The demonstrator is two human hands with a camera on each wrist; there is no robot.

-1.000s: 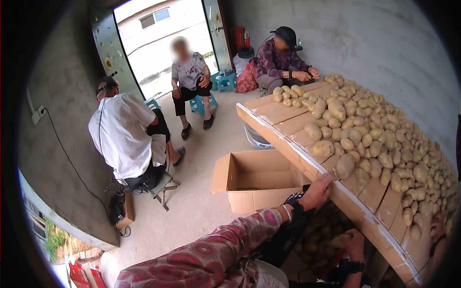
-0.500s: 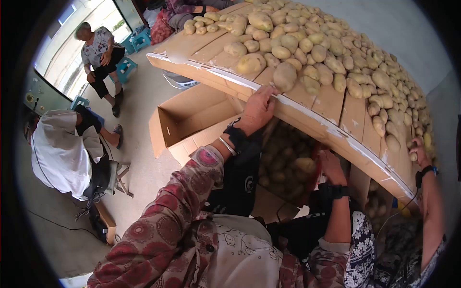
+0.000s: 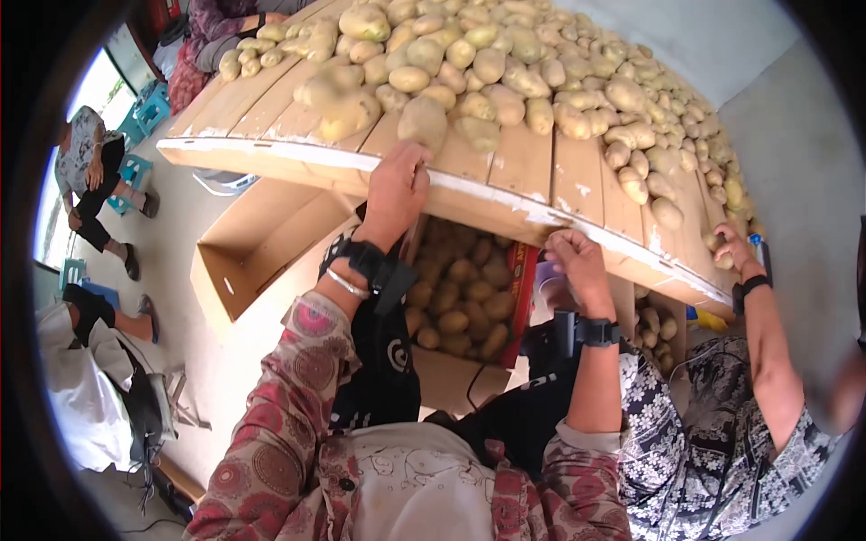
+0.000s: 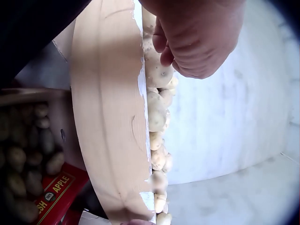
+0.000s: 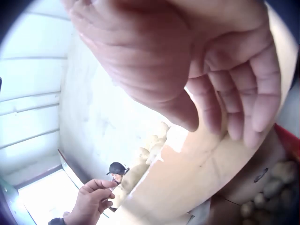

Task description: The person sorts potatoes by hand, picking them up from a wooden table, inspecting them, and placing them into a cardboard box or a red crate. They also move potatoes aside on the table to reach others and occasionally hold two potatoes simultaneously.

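Note:
My left hand (image 3: 397, 194) is at the edge of the wooden table (image 3: 505, 203), its fingers loosely bent beside a large potato (image 3: 422, 124). The left wrist view shows this hand (image 4: 199, 40) above the potatoes (image 4: 157, 112) along the edge, and the right wrist view shows its thumb and index finger near each other. My right hand (image 3: 582, 266) is farther right, just in front of the table's side, with nothing in it. In the right wrist view its fingers (image 5: 234, 93) are loosely bent. Many potatoes are heaped on the tabletop.
Below the table are a box of potatoes (image 3: 460, 298) with a red flap (image 3: 521, 288) and an open cardboard box (image 3: 216, 270). At right, another person's hand (image 3: 741, 252) touches a potato. Other people sit at left and beyond the table. Blue stools (image 3: 135, 171) stand far left.
The head view has turned right and downward. My right hand, which was low beside the potatoes under the table, has risen to the table's edge. My left hand stays at the edge.

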